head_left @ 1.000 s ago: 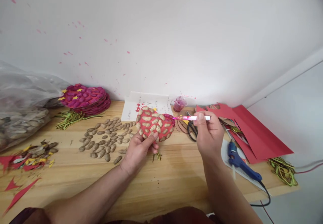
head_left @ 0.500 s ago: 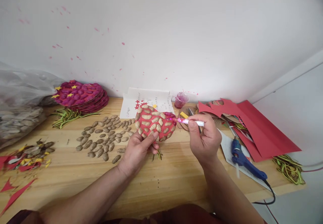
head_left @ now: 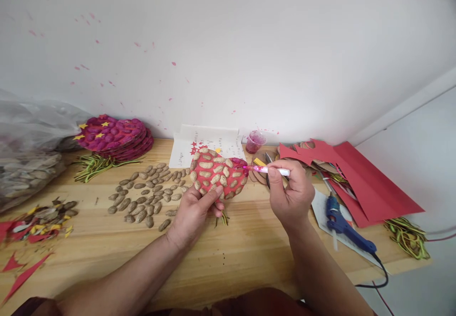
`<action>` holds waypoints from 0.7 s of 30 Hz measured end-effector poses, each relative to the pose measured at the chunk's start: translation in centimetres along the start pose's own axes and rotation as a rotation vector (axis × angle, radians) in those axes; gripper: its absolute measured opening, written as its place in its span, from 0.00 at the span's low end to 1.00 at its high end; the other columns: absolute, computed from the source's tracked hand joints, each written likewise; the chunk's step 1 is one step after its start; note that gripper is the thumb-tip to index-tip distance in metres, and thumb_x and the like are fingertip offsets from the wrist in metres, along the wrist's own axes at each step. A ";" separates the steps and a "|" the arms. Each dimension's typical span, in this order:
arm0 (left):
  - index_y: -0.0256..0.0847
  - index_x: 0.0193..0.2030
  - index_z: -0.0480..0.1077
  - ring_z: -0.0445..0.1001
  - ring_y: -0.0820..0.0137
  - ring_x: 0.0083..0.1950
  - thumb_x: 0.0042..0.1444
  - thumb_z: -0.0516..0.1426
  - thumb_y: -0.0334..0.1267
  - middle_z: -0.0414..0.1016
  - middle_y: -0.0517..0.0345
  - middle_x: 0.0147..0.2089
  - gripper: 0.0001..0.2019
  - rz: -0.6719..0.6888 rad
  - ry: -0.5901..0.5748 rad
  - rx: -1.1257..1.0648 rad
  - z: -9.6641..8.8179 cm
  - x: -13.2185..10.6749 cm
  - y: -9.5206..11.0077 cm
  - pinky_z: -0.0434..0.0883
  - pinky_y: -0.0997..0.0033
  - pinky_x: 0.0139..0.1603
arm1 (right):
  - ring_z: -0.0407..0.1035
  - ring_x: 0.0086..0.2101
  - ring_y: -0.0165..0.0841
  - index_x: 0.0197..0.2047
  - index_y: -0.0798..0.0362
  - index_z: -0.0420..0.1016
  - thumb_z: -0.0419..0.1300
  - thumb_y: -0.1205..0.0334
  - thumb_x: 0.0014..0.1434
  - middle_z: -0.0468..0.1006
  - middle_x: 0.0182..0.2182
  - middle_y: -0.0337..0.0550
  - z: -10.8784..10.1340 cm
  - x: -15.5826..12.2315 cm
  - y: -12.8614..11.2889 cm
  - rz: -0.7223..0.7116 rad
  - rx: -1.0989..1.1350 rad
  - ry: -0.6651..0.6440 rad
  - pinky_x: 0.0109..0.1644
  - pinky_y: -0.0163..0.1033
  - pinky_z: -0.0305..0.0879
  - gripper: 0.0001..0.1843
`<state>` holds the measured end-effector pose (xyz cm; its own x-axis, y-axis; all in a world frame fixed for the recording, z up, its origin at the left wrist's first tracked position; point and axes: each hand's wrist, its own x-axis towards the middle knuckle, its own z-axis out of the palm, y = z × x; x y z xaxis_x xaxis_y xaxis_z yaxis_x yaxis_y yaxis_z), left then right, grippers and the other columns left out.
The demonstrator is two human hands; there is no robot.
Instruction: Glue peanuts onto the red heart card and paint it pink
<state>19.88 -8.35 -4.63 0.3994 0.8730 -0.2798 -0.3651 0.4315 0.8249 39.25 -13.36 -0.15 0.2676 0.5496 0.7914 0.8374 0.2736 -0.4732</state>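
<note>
My left hand [head_left: 195, 211] grips the lower edge of a red strawberry-shaped card covered with peanut shells [head_left: 218, 172], tilting it up above the wooden table [head_left: 228, 249]. My right hand [head_left: 290, 193] pinches a white paintbrush with a pink-stained tip [head_left: 268, 169]. The brush tip touches the card's upper right edge, where a few shells are painted magenta. A small cup of pink paint [head_left: 255, 141] stands behind the card by the wall.
Loose peanut shells [head_left: 147, 195] lie left of my hands. A stack of painted magenta pieces [head_left: 114, 136] and a plastic bag [head_left: 28, 149] sit far left. Scissors, red paper sheets [head_left: 359, 178], a blue glue gun [head_left: 347, 230] and green strips [head_left: 406, 235] are on the right.
My right hand slid left along the brush, closer to the card, and the brush tip stayed at the card's upper right edge. The left hand kept its hold.
</note>
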 end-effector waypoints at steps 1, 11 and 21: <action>0.36 0.29 0.73 0.70 0.75 0.20 0.42 0.75 0.50 0.75 0.58 0.21 0.21 0.002 0.001 0.000 0.0 0.0 0.0 0.69 0.79 0.20 | 0.72 0.36 0.37 0.41 0.48 0.76 0.62 0.64 0.66 0.80 0.34 0.41 0.0 0.0 0.0 -0.005 0.003 0.005 0.43 0.46 0.67 0.02; 0.36 0.29 0.73 0.71 0.74 0.20 0.43 0.74 0.49 0.75 0.58 0.21 0.21 0.004 -0.014 0.014 -0.1 0.1 -0.1 0.70 0.78 0.21 | 0.71 0.36 0.36 0.42 0.47 0.76 0.62 0.66 0.65 0.80 0.35 0.41 0.0 -0.1 -0.3 -0.041 0.035 -0.041 0.43 0.45 0.66 0.04; 0.37 0.30 0.72 0.70 0.76 0.19 0.45 0.73 0.50 0.75 0.59 0.21 0.21 -0.003 -0.027 0.033 0.0 0.1 0.0 0.69 0.79 0.21 | 0.71 0.36 0.34 0.43 0.48 0.77 0.63 0.69 0.64 0.80 0.35 0.39 0.3 -0.1 -0.2 -0.052 0.084 -0.048 0.43 0.43 0.66 0.06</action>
<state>19.93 -8.31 -4.62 0.4232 0.8651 -0.2691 -0.3366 0.4259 0.8398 38.89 -13.23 -0.29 0.2005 0.5693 0.7973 0.8058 0.3670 -0.4647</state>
